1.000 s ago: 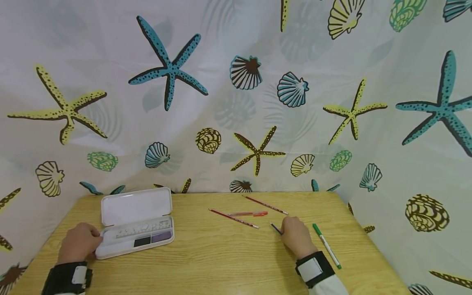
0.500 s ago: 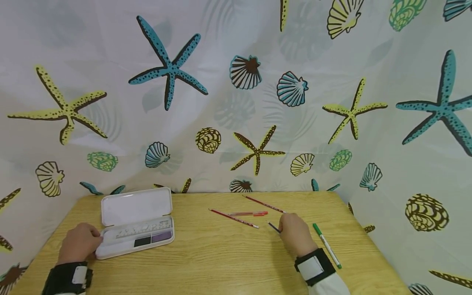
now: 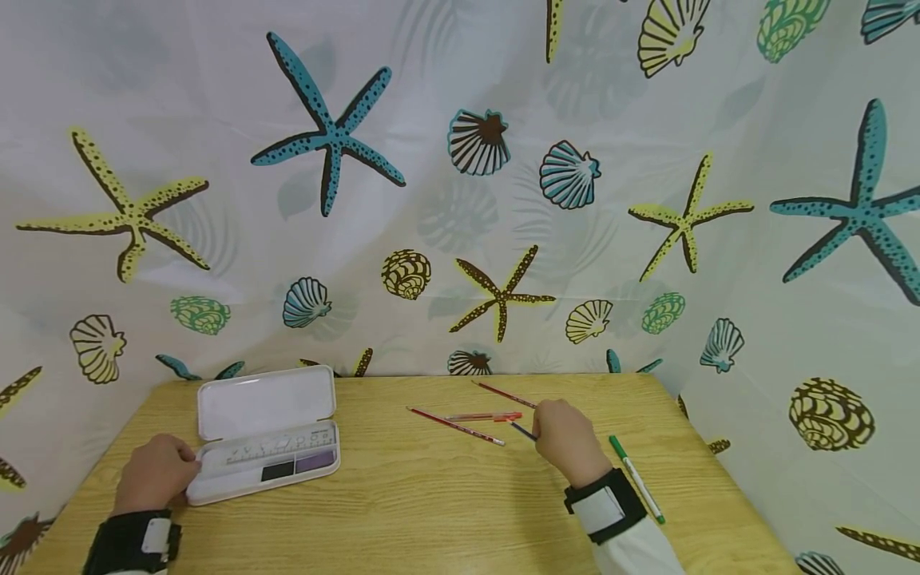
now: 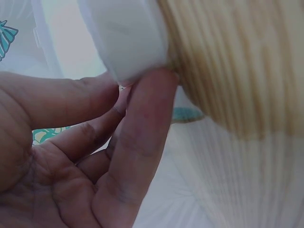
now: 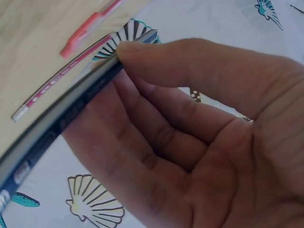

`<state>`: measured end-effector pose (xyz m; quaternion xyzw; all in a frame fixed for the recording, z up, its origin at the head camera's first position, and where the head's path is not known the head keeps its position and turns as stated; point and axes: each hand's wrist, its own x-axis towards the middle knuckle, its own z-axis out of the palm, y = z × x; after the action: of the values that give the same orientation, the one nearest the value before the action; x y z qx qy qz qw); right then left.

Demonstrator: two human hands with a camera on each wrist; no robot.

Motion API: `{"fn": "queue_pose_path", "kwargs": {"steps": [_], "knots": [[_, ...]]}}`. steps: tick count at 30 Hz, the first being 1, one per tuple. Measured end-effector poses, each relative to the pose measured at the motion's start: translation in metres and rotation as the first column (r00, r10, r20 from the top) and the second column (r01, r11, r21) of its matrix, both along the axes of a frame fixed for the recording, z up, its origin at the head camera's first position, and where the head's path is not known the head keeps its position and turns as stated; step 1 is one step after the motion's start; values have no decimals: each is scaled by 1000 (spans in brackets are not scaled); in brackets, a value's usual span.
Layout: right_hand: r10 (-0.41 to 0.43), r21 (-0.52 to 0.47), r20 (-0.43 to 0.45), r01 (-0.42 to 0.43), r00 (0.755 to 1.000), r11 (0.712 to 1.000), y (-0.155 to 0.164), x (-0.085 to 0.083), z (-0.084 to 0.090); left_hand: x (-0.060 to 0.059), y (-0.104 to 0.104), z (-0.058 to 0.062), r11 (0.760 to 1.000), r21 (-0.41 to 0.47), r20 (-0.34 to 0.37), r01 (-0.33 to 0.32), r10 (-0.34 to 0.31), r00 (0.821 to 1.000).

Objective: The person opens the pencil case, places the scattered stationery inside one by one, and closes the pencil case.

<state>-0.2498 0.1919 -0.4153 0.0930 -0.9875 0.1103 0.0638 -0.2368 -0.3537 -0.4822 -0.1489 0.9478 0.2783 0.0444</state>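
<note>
Dark-blue pencil (image 5: 47, 126) pinched in right fingers (image 5: 109, 142); left fingers (image 4: 145, 118) grip white case (image 4: 133, 42).

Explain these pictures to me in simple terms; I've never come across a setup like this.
No robot is here, only a person's left hand and right hand, both bare. The wide picture comes from a camera worn on the head, looking forward and down. Each close-up comes from a camera worn on one wrist, watching that hand's work.

On the wooden table, an open white case lies at the person's left. Further right are a nearer red pencil, a farther red pencil, a red pen between them, and a green-and-white pen. Behind is a cloth printed with shells and starfish.

The left hand pinches the left end of the case; the right hand holds a dark blue pencil.
</note>
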Motion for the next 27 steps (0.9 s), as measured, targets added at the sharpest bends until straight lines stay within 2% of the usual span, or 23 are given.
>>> {"fn": "queue_pose_path", "kwargs": {"steps": [6,16,27], "knots": [[21,27,25,-21,999,999,-18,-3,12,0,2,2,1000,-10,16,-2,2,1000],[80,37,-2,-80,997,996,-60,-8,34,3,3,4,1000,-9,14,-1,1,1000],[201,10,-80,-200,976,980,-109,-3,54,-2,-1,-1,1000,-11,-2,0,0,1000]]}}
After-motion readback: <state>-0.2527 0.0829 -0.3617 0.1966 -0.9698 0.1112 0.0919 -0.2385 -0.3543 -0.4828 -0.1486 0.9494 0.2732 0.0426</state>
